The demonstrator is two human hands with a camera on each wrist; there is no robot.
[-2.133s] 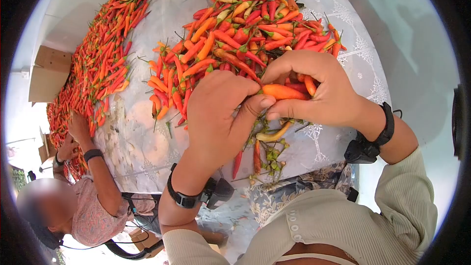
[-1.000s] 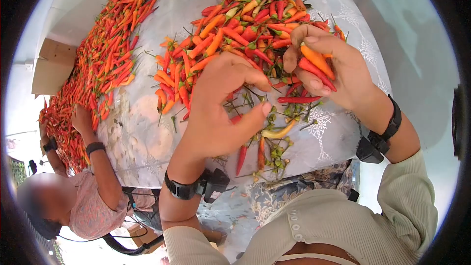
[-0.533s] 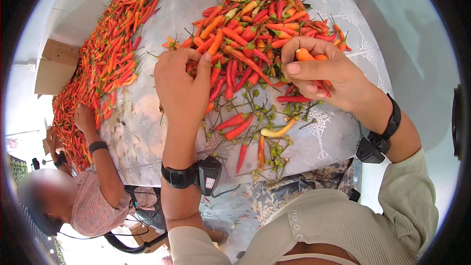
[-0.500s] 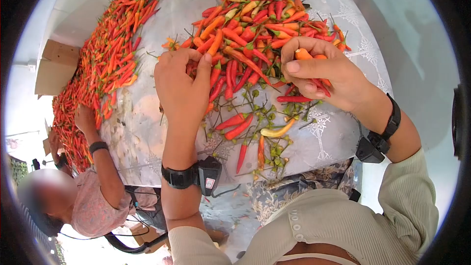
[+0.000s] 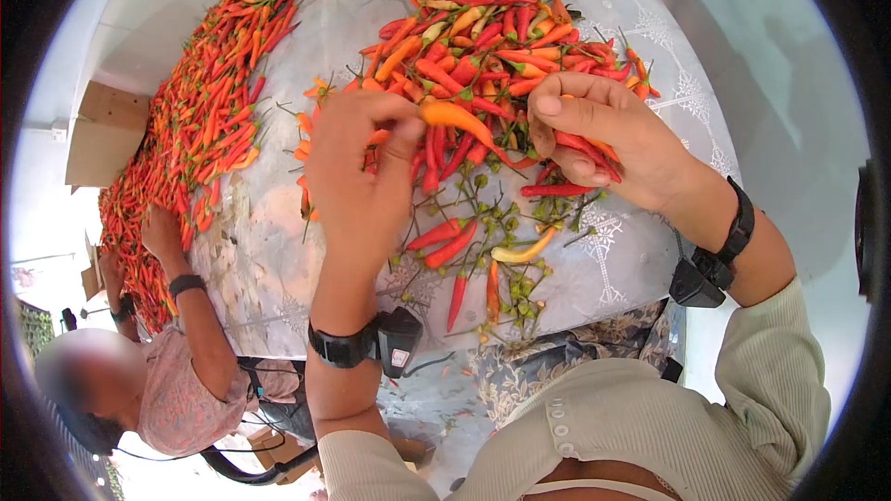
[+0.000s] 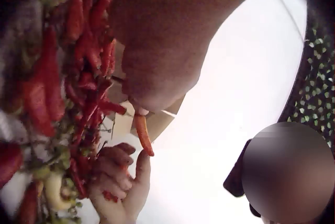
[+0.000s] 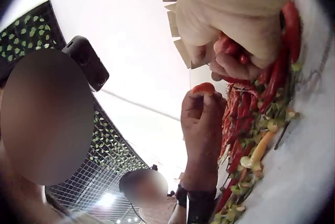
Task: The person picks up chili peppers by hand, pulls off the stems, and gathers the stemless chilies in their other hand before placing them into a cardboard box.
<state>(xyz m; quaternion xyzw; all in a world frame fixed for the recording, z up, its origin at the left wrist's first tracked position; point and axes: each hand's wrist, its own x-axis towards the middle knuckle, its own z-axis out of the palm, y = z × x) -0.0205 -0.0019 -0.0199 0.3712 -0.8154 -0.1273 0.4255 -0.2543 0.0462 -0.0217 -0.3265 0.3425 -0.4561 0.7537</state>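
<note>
My left hand (image 5: 362, 176) pinches the thick end of an orange chili pepper (image 5: 459, 119) and holds it over the near side of the chili pile (image 5: 492, 51). The same chili (image 6: 143, 134) shows in the left wrist view, its tip toward the right hand. My right hand (image 5: 622, 134) curls round several picked chilies (image 5: 585, 150), red and orange, partly hidden by its fingers. Below the hands lie loose green stems (image 5: 506, 223), two red chilies (image 5: 450, 241) side by side and a yellow chili (image 5: 524, 248).
At the left, another person (image 5: 186, 380) reaches into a much larger chili heap (image 5: 204, 121). A cardboard box (image 5: 107, 134) stands behind that heap. The patterned tablecloth (image 5: 594, 264) ends at a near edge, close to my lap.
My left hand has moved from the pile's left side toward the right hand, bringing out an orange chili. The right hand keeps its handful nearly in place. Earlier, both hands met at another orange chili.
</note>
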